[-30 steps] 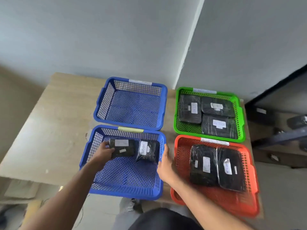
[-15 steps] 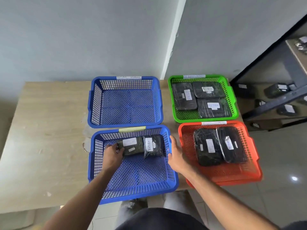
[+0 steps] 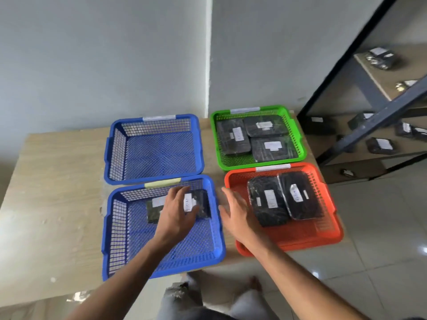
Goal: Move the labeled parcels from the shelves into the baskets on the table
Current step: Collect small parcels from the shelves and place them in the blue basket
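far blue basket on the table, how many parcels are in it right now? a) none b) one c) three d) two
a: the far blue basket shows only bare mesh, while the near blue basket holds two parcels under the left hand.

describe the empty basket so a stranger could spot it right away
On the wooden table four baskets sit in a two-by-two block. It is the far blue basket on the left, beside the green basket. Unlike the others, it holds no parcels.
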A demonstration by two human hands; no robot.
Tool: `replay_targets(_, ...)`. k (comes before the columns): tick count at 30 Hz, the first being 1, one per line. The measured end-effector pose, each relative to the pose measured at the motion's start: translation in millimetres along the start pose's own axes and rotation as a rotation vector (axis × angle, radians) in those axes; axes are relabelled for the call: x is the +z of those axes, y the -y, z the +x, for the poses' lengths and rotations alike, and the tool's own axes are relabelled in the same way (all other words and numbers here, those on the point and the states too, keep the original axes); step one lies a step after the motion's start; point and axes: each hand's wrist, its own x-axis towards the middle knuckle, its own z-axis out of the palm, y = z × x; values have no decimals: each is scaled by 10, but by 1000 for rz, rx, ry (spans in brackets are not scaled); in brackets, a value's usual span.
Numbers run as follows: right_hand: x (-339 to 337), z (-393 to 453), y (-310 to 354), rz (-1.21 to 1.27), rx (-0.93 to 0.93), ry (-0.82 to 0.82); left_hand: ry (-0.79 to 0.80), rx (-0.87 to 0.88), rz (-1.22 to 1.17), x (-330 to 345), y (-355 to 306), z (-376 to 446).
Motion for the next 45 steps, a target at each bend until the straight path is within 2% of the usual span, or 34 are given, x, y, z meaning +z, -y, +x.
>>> replay_targets(3, -515, -149, -363, 39, -55, -122, 30, 205, -2, 330, -664, 34)
replay_targets(7, -1398, -489, -1117, 26, -8, -252, 80, 363, -11, 1023, -1610, 5)
replay_targets(14, -3113, -1264, -2475, -86, 62, -404, 244, 593, -7, 2282, -3372, -75)
replay_targets(19, -4277, -1326, -3114, -135, 72, -499, 267, 718, 13, 2753, -4522, 125)
replay_targets(23, -5039, -1168, -3575, -195, 83, -568, 252, 771, 5, 3105, -5190, 478)
replay_targets(31, -6200, -526, -4636, -228, 110, -572, 296, 727, -80, 3963, -6377, 1381)
replay_targets(38, -7141, -37, -5556, -169, 115, -521, 417, 485, -241, 4716, -7538, 2266)
replay_targets(45, -7882, 569, -6592, -333, 71, -354, 333, 351, -87, 5437, -8372, 2998)
